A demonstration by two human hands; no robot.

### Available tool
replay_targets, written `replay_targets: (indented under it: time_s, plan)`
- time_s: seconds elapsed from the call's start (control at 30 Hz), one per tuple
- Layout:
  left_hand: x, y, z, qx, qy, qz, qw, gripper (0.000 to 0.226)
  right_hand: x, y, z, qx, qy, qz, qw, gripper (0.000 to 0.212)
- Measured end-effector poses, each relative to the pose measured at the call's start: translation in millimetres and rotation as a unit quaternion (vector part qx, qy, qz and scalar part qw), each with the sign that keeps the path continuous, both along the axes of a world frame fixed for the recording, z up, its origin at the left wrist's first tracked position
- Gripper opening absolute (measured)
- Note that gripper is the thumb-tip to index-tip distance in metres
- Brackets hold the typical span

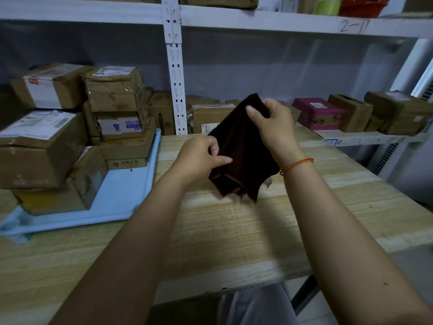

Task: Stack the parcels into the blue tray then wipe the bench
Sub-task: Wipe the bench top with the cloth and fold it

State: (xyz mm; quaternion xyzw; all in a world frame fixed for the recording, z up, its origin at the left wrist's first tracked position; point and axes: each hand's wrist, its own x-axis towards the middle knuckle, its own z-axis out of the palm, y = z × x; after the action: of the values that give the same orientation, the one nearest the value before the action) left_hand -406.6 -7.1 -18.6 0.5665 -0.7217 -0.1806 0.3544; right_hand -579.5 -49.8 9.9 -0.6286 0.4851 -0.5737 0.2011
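While held up over the wooden bench (pixel 234 231), dark brown cloth (pixel 241 158) hanging folded between both hands, lower corners just above the boards. Right hand (pixel 274 127) raised at the cloth's upper corner, thumb and curled fingers pinching the top edge, orange cord bracelet (pixel 296 165) at the wrist. Left hand (pixel 199 158) lower and on the cloth's left side, thumb stretched across the fabric, fingers curled behind, pinching it too. Both forearms bare, reaching forward from the near edge.

Left of the grip, blue tray (pixel 121 195) lying on the bench, stacked parcels (pixel 70 137) in brown cardboard filling its far and left part, taped and bearing white shipping labels. Beyond the grip, white metal shelving (pixel 174 66) against a grey wall, more cartons on its lower shelf. Right of the grip, magenta box (pixel 317 113) among brown boxes on that shelf.

Handwritten "2-1" readable on the upper shelf edge; parcel label print too small to read.
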Motion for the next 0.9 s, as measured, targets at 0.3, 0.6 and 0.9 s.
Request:
replay_targets:
  time_s: [0.3,0.6,0.9]
  plan:
    - [23.9,-10.5,18.4,-0.014,0.262,0.019,0.965,0.021,-17.5,0.7,-2.0,0.058,-0.056,0.070,0.994,0.038]
    - [19.8,-9.8,30.6,-0.065,0.296,0.053,0.952,0.012,-23.8,3.9,-10.7,0.205,-0.144,0.307,0.918,0.019]
    - [23.1,-16.4,37.0,-0.071,0.265,0.161,0.948,0.006,-0.9,1.8,-27.2,0.308,-0.139,0.238,0.911,0.034]
